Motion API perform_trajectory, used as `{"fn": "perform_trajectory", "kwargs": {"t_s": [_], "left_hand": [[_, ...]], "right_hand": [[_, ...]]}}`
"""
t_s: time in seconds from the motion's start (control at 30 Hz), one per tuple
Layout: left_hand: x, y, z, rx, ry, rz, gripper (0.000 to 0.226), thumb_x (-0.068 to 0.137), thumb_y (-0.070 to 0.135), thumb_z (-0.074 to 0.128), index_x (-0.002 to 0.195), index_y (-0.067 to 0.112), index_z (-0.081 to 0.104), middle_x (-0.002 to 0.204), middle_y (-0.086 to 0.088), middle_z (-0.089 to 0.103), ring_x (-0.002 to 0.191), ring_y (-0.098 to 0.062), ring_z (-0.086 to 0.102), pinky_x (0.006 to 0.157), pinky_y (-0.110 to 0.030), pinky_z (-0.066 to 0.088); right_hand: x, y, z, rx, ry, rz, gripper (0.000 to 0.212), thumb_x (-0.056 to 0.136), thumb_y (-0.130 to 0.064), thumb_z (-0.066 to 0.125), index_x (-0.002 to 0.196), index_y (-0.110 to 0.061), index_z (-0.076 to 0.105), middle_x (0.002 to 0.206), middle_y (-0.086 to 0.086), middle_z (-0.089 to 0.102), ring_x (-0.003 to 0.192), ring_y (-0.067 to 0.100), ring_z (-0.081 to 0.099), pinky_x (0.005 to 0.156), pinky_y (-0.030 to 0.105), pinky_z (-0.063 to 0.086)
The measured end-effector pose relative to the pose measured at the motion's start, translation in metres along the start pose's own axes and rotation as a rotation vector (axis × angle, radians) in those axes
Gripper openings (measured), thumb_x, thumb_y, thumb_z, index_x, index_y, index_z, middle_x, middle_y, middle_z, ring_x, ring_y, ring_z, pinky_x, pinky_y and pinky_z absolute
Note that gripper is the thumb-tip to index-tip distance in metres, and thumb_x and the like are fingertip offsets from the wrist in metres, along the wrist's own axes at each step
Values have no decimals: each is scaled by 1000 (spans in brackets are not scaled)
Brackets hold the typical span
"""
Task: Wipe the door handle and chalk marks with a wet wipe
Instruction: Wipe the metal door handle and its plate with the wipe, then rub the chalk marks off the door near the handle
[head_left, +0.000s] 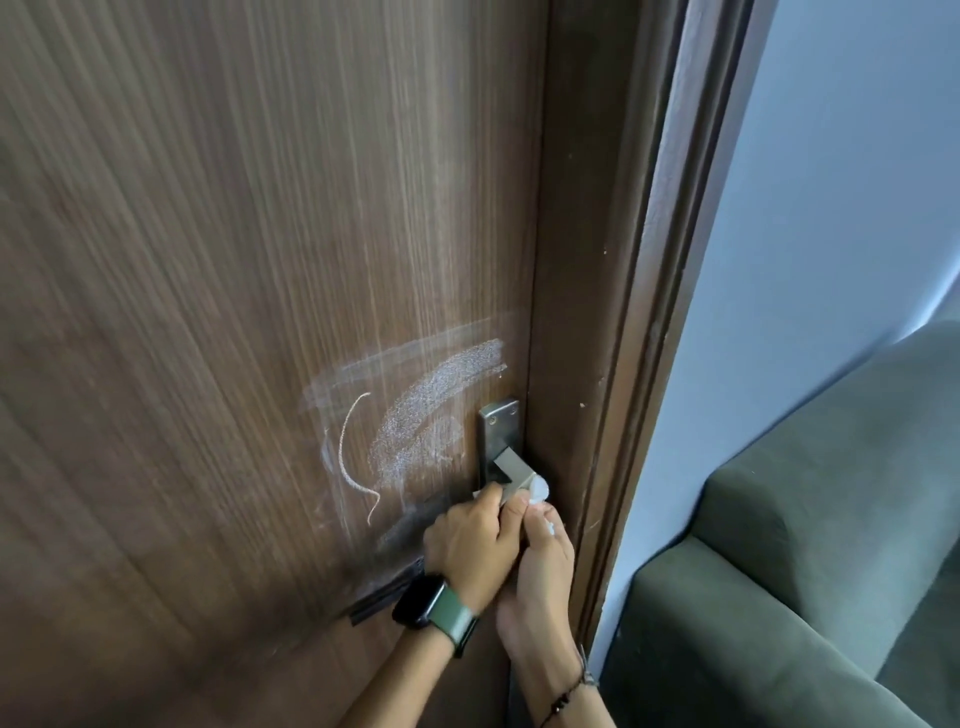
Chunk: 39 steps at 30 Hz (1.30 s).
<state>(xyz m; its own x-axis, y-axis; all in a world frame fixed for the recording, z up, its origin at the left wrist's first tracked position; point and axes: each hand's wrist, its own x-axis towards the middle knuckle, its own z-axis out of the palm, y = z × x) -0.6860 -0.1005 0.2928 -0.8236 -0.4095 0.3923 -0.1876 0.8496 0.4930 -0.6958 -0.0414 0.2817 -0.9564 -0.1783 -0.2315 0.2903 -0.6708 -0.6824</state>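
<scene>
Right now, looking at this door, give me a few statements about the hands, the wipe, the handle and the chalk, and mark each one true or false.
1. Both hands are at the door handle. True: the left hand and right hand meet there.
2. The chalk marks are already wiped off the door. False: white marks show left of the handle.
3. A white wet wipe is at the handle. True.
4. The watch is on the right wrist. False: it is on the left wrist.
5. The chalk marks are to the right of the handle plate. False: they lie to its left.
</scene>
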Motion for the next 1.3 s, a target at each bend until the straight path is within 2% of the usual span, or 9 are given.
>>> {"fn": "perform_trajectory", "kwargs": {"t_s": [0.17,0.27,0.37,0.57,0.63,0.8,0.93,1.07,1.3], "left_hand": [[8,7,-22,211,-156,35,36,91,49,29,92,20,49,95,-10,70,91,-34,63,61,-33,40],[11,18,-31,291,-257,18,33,93,45,29,100,19,50,100,-9,68,95,-32,62,63,-33,39],[13,29,-39,357,-332,-47,28,94,37,32,106,18,48,109,-9,66,103,-31,61,75,-35,47],[15,38,-63,312,-228,52,36,91,34,36,121,13,40,129,-9,46,114,-26,48,83,-36,46],[18,38,-73,251,-70,129,39,87,29,46,121,10,44,127,-10,48,110,-26,50,80,-37,48],[22,36,-88,79,114,242,15,65,8,70,73,10,57,74,-6,61,67,-23,62,49,-28,50],[14,30,-85,32,120,213,4,77,10,58,74,8,58,74,-8,60,69,-26,60,54,-33,50],[10,30,-83,13,124,206,26,82,23,38,75,10,59,75,-5,61,67,-21,60,55,-30,48],[-3,32,-80,-24,159,168,27,80,23,37,72,11,59,69,-3,60,62,-20,59,52,-28,46]], "right_hand": [[2,0,-23,-272,156,-138,15,83,0,58,87,-14,62,83,14,64,75,26,62,65,34,49],[-5,-19,-28,-554,180,-523,31,81,2,63,79,-28,57,78,-2,59,73,20,57,67,32,47],[-6,-53,0,-773,23,-899,28,80,-6,64,77,-32,54,80,-10,58,76,6,57,66,10,42],[17,-91,71,-972,-118,-1323,10,81,-2,63,90,2,64,99,12,59,94,6,52,84,7,40],[22,-94,83,-991,-99,-1374,22,87,-10,58,102,4,64,107,15,60,102,14,55,93,14,41],[26,-83,88,-1126,-85,-1374,38,88,-8,38,116,6,60,121,21,59,116,28,54,100,35,43],[31,-82,87,-1128,-44,-1428,33,86,1,41,114,6,57,117,23,56,111,27,53,94,29,45],[44,-77,88,-1129,-42,-1497,22,88,1,44,101,5,61,102,20,64,97,23,53,86,26,45],[39,-67,57,-1255,-150,-1461,14,79,13,57,81,3,67,76,15,64,69,31,59,65,32,50]]}}
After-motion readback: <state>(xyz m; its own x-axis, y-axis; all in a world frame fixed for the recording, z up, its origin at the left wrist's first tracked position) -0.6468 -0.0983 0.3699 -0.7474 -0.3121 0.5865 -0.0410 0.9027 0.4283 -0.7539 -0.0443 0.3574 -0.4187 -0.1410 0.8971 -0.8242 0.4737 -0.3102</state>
